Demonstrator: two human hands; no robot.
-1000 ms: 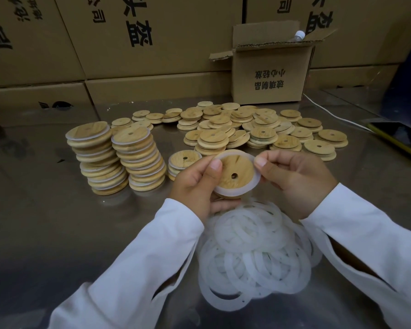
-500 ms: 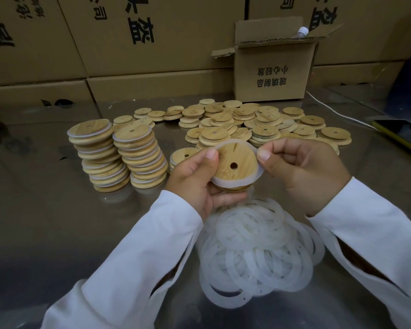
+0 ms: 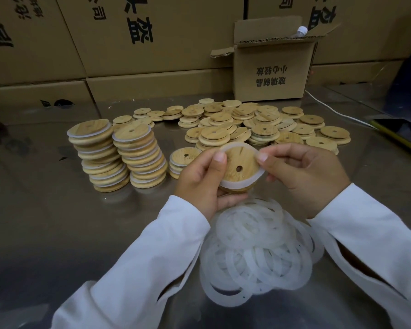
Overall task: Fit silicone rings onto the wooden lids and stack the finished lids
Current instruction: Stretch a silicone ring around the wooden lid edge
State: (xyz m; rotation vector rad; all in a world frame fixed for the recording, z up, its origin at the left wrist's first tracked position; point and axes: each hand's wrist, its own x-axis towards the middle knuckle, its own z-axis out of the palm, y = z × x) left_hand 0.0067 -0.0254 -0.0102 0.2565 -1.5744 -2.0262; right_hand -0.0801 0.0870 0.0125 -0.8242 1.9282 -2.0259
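Observation:
A round wooden lid (image 3: pixel 241 166) with a small centre hole is held up between both hands, a white silicone ring (image 3: pixel 240 184) lying around its rim. My left hand (image 3: pixel 199 184) grips the lid from the left, thumb on its face. My right hand (image 3: pixel 304 179) pinches the ring at the lid's right edge. Below the hands lies a heap of loose silicone rings (image 3: pixel 259 252). Two tall stacks of ringed lids (image 3: pixel 119 155) stand at the left, with a short stack (image 3: pixel 184 160) beside them. Bare wooden lids (image 3: pixel 259 124) are spread behind.
The work lies on a shiny metal table (image 3: pixel 57 222). A small open cardboard box (image 3: pixel 271 67) stands at the back, large cartons (image 3: pixel 105 43) wall the rear. A white cable (image 3: pixel 335 111) and a dark flat object (image 3: pixel 403 129) lie at the right.
The lid has turned a little in my hands and the ring sits further round its rim. Both hands stay on it in nearly the same place.

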